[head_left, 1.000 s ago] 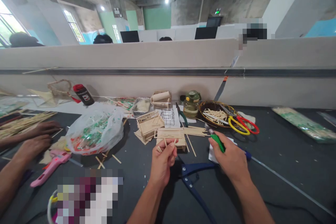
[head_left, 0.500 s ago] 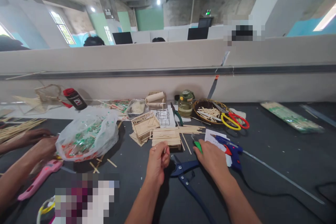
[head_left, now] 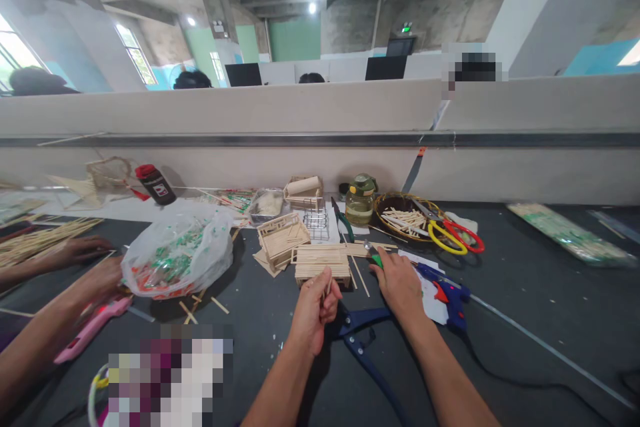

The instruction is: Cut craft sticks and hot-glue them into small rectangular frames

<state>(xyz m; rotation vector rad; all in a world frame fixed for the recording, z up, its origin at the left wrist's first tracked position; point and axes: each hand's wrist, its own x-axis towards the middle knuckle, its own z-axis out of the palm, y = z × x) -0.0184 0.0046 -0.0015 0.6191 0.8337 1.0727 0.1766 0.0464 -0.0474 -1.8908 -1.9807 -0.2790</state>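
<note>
My left hand (head_left: 316, 313) is closed in a pinch just in front of a small model of pale wooden sticks (head_left: 323, 265). What its fingers hold, if anything, is too small to make out. My right hand (head_left: 403, 283) is closed around a green-handled tool (head_left: 374, 255) with a short metal tip, to the right of the model. Loose sticks (head_left: 359, 273) lie between the model and that tool. Blue long-handled cutters (head_left: 367, 353) rest on the table between my forearms. A blue glue gun (head_left: 453, 297) lies on white paper beside my right hand.
Behind the model are a stick-built piece (head_left: 283, 240), pliers (head_left: 344, 221), a jar (head_left: 360, 203) and a basket (head_left: 383, 203) with sticks and scissors (head_left: 447, 237). A plastic bag (head_left: 220, 260) and a co-worker's hands (head_left: 103, 280) are at left. The glue gun's cord (head_left: 505, 370) trails right.
My right hand has moved forward and slightly left with the green-handled tool. My left hand has shifted a little right, still pinched. The whole view has turned slightly left.
</note>
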